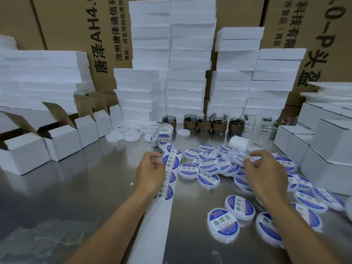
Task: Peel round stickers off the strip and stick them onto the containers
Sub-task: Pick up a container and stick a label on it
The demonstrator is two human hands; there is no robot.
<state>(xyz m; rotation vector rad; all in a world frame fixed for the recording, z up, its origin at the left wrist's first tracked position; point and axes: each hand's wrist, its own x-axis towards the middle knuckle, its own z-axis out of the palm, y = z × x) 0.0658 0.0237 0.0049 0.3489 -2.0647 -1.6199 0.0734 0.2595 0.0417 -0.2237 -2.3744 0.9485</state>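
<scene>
A white strip of round blue-and-white stickers runs from a roll down the metal table toward me. My left hand grips the strip at its left edge, fingers curled round it. My right hand pinches a small blurred white container between fingertips and thumb above a heap of labelled containers. More labelled round containers lie flat at the near right. The strip's near end is bare backing.
Open white cartons line the left side and closed ones the right. Unlabelled white lids lie behind the roll. Glass cups stand in a row before tall foam-box stacks. A white foam roll lies by the heap.
</scene>
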